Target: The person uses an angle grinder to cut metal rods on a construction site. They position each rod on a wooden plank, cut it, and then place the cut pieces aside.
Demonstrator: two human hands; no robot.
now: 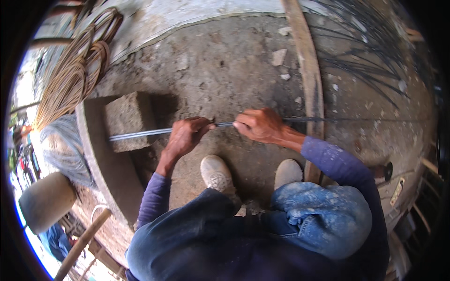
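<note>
Two thin steel rods, silvery at the left end and darker to the right, run side by side across in front of me. My left hand is closed around the rods, thumb and forefinger pinched toward their middle. A short way to the right, my right hand is closed on the same rods, its fingers curled over. The rods' left end rests over a rough concrete block. Beyond my right hand, a dark length passes over a wooden plank. What lies inside the fingers is hidden.
Coils of rusty brown rod and grey wire lie at the left, past a raised ledge. Several dark rods are spread at the far right. A wooden pole slants at lower left. My shoes stand below the rods.
</note>
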